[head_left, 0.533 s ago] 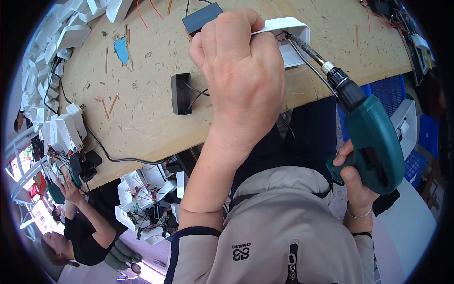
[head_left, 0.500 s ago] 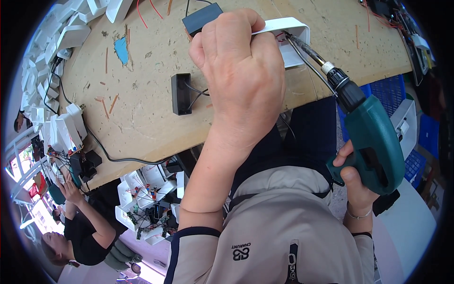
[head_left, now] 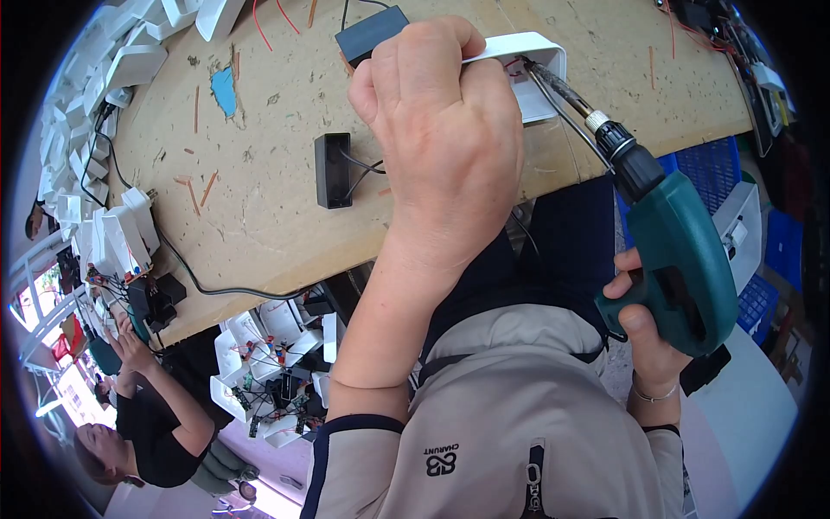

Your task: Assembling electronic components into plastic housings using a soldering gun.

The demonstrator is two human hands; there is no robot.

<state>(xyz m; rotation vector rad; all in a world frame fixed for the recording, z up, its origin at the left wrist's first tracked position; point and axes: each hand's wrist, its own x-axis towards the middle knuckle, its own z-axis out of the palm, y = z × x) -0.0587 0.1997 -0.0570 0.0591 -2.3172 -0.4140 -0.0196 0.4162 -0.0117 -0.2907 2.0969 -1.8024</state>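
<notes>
- Right hand [head_left: 655,346]: wrapped round the handle of a green soldering gun [head_left: 687,251]; bracelet at the wrist.
- Soldering gun tip: dark, slender, a thin tube alongside; reaches into the open white housing, near a short red wire.
- Left hand [head_left: 445,138]: back uppermost, grasping the white housing [head_left: 538,105] by its left part; fingertips largely hidden.
- White housing: tilted, open side toward the wearer, above the worktable [head_left: 268,208].
- Black open box [head_left: 334,170]: left of the left wrist, wires running toward it.
- Dark grey box [head_left: 372,33]: just beside the left knuckles.
- White housings [head_left: 134,65]: heaped, far left.
- Blue crate [head_left: 709,169]: right, beyond the table edge.
- Co-worker [head_left: 164,432]: black top, lower left.
</notes>
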